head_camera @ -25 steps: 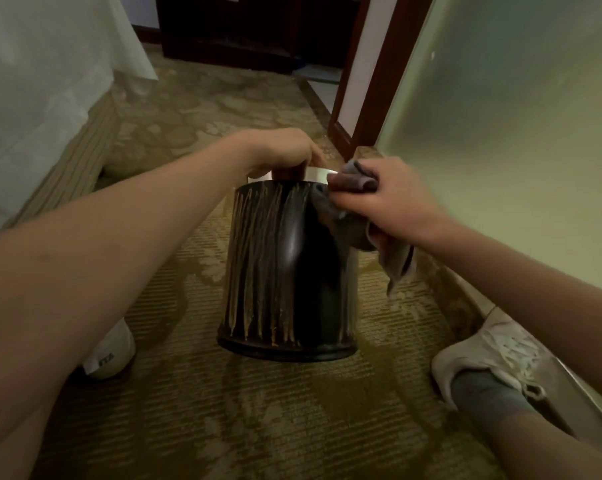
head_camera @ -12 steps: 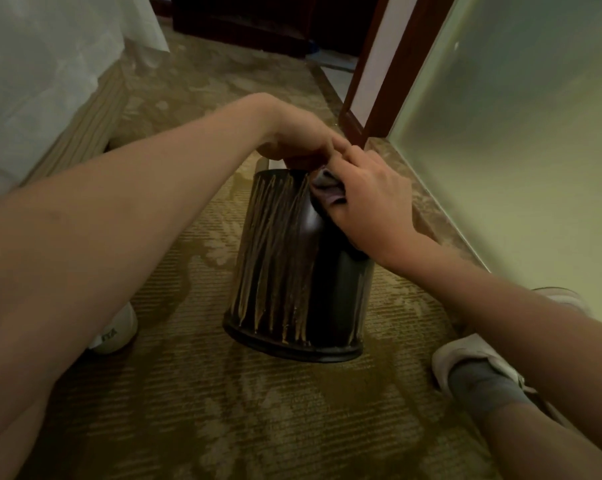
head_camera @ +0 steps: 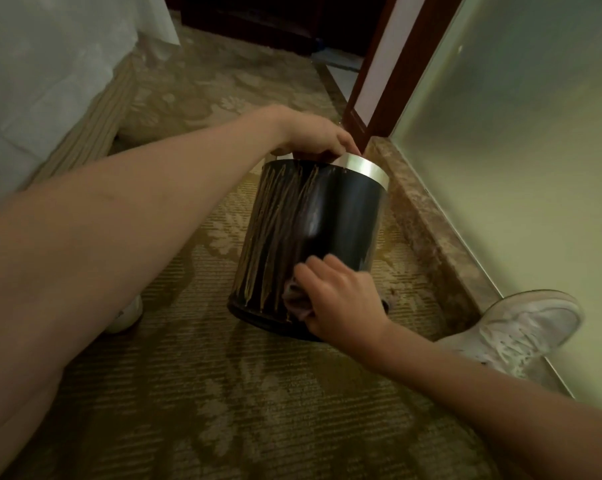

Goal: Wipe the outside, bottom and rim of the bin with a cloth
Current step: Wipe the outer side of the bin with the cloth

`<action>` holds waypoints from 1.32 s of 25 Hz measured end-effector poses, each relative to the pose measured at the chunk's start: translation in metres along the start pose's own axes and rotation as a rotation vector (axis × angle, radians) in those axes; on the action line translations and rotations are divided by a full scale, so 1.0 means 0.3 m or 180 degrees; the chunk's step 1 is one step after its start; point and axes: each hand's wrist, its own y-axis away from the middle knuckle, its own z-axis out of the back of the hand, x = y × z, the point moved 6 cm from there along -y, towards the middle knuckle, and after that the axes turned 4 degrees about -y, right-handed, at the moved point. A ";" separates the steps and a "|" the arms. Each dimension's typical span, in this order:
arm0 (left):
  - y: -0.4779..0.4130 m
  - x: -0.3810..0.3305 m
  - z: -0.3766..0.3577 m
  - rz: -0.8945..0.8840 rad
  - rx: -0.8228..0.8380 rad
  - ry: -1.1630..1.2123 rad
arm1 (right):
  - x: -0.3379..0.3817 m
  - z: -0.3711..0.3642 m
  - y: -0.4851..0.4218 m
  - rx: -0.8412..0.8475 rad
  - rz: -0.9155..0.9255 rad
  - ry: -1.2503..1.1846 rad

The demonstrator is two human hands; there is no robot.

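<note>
A dark round bin point(head_camera: 330, 220) with brown streaks on its left side and a silver rim band point(head_camera: 363, 169) stands on the carpet, tilted away towards the upper right. My left hand point(head_camera: 313, 138) grips the rim at its far left. My right hand point(head_camera: 341, 297) holds a bunched grey cloth point(head_camera: 296, 301) and presses it against the bin's lower wall near the base. Most of the cloth is hidden under that hand.
Patterned olive carpet point(head_camera: 223, 393) covers the floor. A marble kerb point(head_camera: 427, 220) and a frosted glass wall point(head_camera: 521, 150) run along the right. My white shoes sit at the right point(head_camera: 521, 327) and under my left arm point(head_camera: 128, 315). A bed with white sheet point(head_camera: 40, 74) is at the left.
My right hand has slid the cloth down the bin's side from the rim to near the base. The bin now leans further away, and my left hand stays on the rim.
</note>
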 end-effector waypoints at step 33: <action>-0.029 -0.034 -0.030 -0.0075 0.0140 0.0431 | -0.245 0.193 -0.133 -0.0915 -0.0820 0.0762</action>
